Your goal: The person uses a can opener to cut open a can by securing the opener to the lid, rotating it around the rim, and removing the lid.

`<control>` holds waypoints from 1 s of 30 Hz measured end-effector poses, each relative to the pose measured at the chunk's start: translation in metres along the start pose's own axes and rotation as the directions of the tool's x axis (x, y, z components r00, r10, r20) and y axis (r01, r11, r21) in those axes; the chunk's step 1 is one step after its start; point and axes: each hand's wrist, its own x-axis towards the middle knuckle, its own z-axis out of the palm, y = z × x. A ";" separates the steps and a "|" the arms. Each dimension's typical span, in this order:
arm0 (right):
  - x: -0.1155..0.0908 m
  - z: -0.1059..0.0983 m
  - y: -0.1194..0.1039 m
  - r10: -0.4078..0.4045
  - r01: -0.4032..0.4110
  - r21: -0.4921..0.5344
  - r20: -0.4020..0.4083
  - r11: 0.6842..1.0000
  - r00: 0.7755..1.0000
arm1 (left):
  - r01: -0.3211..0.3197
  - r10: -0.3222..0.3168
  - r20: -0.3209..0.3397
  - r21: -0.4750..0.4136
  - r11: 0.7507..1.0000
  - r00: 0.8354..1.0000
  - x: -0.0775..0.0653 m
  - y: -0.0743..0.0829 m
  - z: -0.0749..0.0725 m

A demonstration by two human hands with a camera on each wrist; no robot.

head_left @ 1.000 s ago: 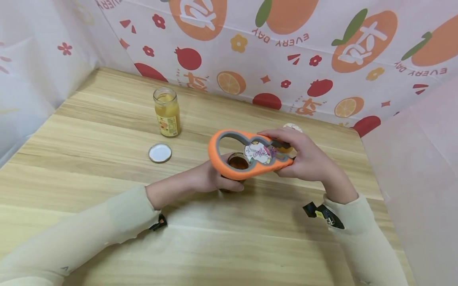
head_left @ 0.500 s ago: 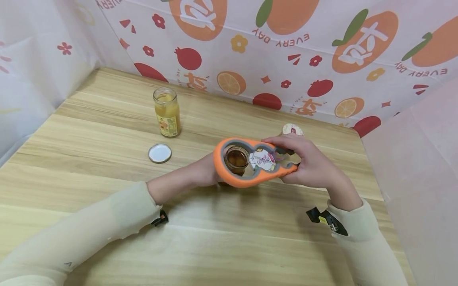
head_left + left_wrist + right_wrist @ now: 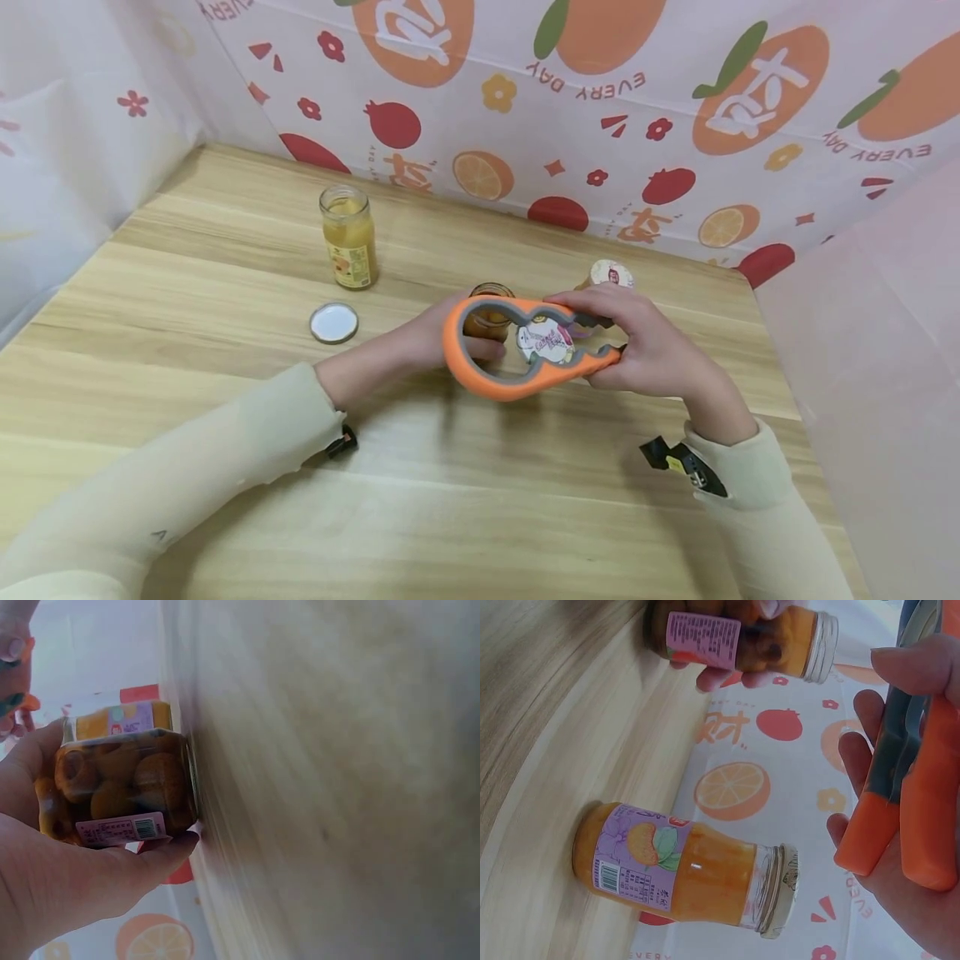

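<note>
My left hand (image 3: 450, 337) grips an uncapped glass jar of dark fruit (image 3: 120, 780) with a pink label, upright and close over the wood. The jar's open rim (image 3: 491, 291) shows just beyond an orange and grey jar opener (image 3: 491, 389). My right hand (image 3: 637, 337) holds that opener by its handles, fingers on one side and thumb on the other. Within the opener's middle opening shows a white printed lid (image 3: 545, 340). Near my right hand stands a lidded jar of orange fruit (image 3: 712, 874) with a purple label, partly hidden in the head view.
An uncapped jar of yellow fruit (image 3: 350, 242) stands at the back left. A white lid (image 3: 333, 322) lies upside down before it. A fruit-printed curtain (image 3: 480, 100) hangs behind the wooden table (image 3: 420, 517), with pale sheeting at both sides.
The jar of dark fruit, first under the opener's large ring, has moved away toward the table's back with my left hand. The opener has dropped slightly, with the printed lid moving along.
</note>
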 end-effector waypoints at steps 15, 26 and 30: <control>-0.005 0.001 0.001 0.023 -0.023 -0.009 -0.001 1.000 1.000 | 0.089 -0.092 -0.037 -0.071 0.993 0.995 0.018 -0.008 -0.012; -0.004 0.004 0.003 0.034 -0.033 -0.016 0.016 0.999 0.999 | 0.156 -0.160 -0.120 -0.041 0.987 0.980 0.035 -0.012 -0.022; -0.004 0.006 0.003 0.028 -0.028 -0.012 0.018 1.000 0.999 | 0.176 -0.178 -0.137 -0.029 0.984 0.974 0.039 -0.013 -0.025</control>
